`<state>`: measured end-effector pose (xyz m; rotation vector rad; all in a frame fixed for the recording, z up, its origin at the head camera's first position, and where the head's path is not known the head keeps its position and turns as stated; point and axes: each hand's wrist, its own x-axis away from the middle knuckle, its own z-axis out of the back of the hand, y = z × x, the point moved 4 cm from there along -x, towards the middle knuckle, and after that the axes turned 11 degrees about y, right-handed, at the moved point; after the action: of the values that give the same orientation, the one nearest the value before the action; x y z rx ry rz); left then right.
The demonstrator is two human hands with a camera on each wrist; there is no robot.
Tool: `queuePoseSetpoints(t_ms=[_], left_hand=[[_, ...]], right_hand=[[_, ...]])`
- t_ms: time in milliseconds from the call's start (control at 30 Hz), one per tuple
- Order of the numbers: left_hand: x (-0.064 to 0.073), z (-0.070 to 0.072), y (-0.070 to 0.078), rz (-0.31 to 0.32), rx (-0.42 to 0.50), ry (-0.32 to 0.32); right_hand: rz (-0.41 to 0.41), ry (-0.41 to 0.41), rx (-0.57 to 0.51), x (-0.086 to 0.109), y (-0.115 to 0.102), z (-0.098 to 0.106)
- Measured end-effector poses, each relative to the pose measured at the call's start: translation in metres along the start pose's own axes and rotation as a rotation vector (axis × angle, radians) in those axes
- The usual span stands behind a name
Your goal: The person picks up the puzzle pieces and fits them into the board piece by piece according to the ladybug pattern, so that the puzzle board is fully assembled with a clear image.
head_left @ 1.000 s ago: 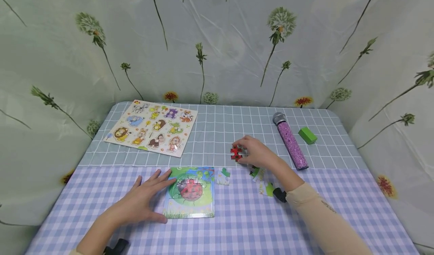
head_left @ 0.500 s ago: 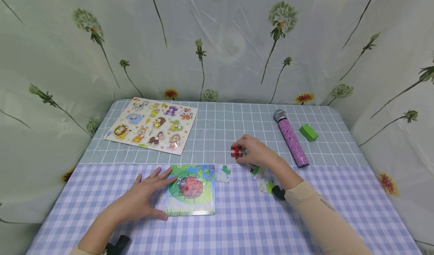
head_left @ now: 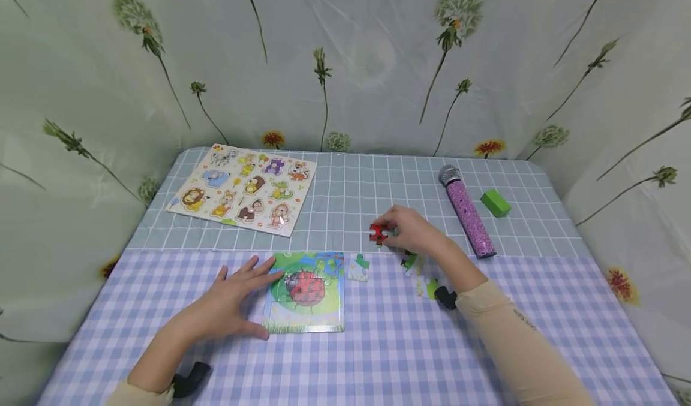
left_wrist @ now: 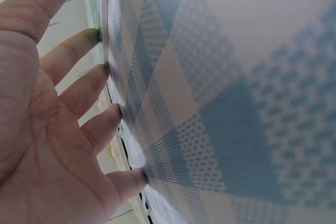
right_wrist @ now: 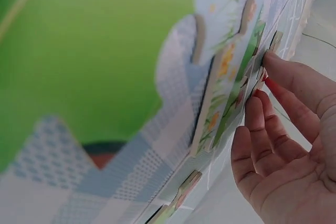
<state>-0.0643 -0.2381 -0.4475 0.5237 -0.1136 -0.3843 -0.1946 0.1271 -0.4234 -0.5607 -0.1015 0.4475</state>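
My left hand (head_left: 229, 304) lies spread, its fingertips and thumb at the left edge of a square ladybug jigsaw puzzle (head_left: 313, 317). The left wrist view shows its fingertips against the board's edge and the checked cloth. Farther back, my right hand (head_left: 414, 232) pinches a red jigsaw piece with dark spots (head_left: 378, 237) between thumb and fingers, low over the grey grid cloth. In the right wrist view, my fingers mostly hide that piece. A loose white-and-green piece (head_left: 358, 270) lies right of the puzzle. More green pieces (head_left: 426, 287) lie under my right wrist, one large and close (right_wrist: 121, 35).
An animal peg puzzle board (head_left: 294, 217) lies at the back left. At the back right are a pink glittery microphone (head_left: 468, 217) and a green block (head_left: 495, 203). A dandelion-print curtain (head_left: 372, 64) stands behind the table. A blue checked cloth (head_left: 378, 352) covers the front.
The head view has tilted, so the table sits slightly higher in it. Both hands stay almost where they were; the red piece is still in my right fingers.
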Motion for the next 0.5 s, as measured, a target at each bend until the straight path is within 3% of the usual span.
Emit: queuePoseSetpoints(t_ms=[300, 500], left_hand=[[-0.0027, 0.0052, 0.0048, -0.002, -0.002, -0.009], [-0.0021, 0.0010, 0.0014, 0.017, 0.006, -0.018]], right_hand=[[0.109, -0.028, 0.115, -0.0104, -0.0041, -0.0001], [0.070, -0.035, 0.082, -0.0093, -0.0007, -0.0027]])
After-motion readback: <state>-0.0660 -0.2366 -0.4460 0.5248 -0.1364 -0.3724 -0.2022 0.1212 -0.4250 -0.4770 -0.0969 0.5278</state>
